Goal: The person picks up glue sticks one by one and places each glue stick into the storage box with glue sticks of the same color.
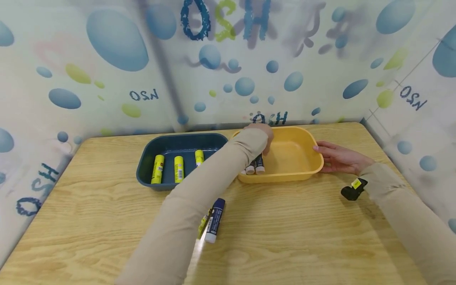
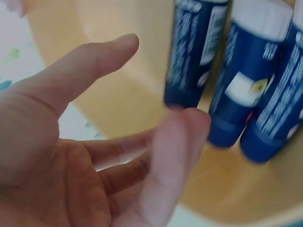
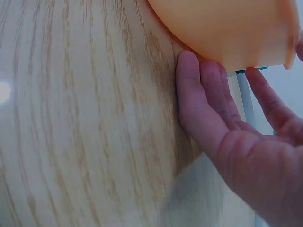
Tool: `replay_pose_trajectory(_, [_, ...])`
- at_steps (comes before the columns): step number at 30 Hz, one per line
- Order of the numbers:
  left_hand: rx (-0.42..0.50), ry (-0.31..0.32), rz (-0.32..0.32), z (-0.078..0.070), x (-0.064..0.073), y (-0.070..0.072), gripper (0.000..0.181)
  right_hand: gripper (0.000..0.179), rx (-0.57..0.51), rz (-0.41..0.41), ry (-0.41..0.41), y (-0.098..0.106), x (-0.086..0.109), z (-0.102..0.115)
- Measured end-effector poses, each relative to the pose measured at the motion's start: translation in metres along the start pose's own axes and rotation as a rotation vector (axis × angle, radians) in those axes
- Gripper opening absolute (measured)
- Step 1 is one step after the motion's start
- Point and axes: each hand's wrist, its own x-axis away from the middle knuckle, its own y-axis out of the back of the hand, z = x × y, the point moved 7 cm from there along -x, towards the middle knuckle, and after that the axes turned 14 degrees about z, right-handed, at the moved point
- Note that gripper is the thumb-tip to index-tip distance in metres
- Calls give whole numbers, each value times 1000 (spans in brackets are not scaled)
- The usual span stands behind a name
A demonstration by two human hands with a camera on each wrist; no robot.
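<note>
My left hand (image 2: 118,151) is inside the yellow plastic bin (image 1: 288,177), its fingers spread and nothing between thumb and fingers. Right by its fingertips, several navy glue sticks (image 2: 248,71) with white ends lie side by side at the bin's left end. In the head view the left sleeve hides part of that hand and of these sticks (image 1: 260,163). At the bin's right end, my right hand (image 1: 340,158) holds the wall, thumb at the rim and fingers (image 3: 189,80) against the outside near the tabletop.
A dark blue bin (image 1: 147,147) with several yellow glue sticks (image 1: 158,169) stands left of the yellow one. Nearer on the wooden table (image 1: 285,237) lie a navy glue stick (image 1: 215,221) and a yellow one (image 1: 203,226), partly behind the left sleeve. A patterned wall backs the table.
</note>
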Motion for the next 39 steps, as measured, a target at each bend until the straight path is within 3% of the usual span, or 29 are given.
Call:
replay_pose_trajectory(5, [2, 11, -41, 3, 14, 9, 33, 60, -14, -2, 0, 0, 0, 0])
replay_pose_trajectory(10, [14, 29, 46, 0, 22, 8, 37, 53, -48, -7, -3, 1, -1, -2])
replay_pose_trajectory(14, [-71, -25, 100, -6, 32, 3, 37, 56, -60, -4, 1, 0, -2, -3])
replay_pose_trajectory(20, [-146, -121, 101, -9, 39, -11, 28, 57, -62, 0, 1, 0, -2, -2])
replay_pose_trajectory(24, [-150, -175, 72, -8, 44, -24, 18, 46, -68, 0, 1, 1, -2, -2])
replay_pose_trajectory(29, [-136, -155, -23, -4, 52, -31, 13, 39, -71, -17, -4, 2, -2, -2])
replay_pose_trajectory(35, [-145, -155, -99, 5, 65, -36, 23, 52, -22, -18, -7, 1, 0, -1])
replay_pose_trajectory(39, [-172, -196, -146, 9, 78, -41, 37, 53, -19, -22, -9, 1, 0, -1])
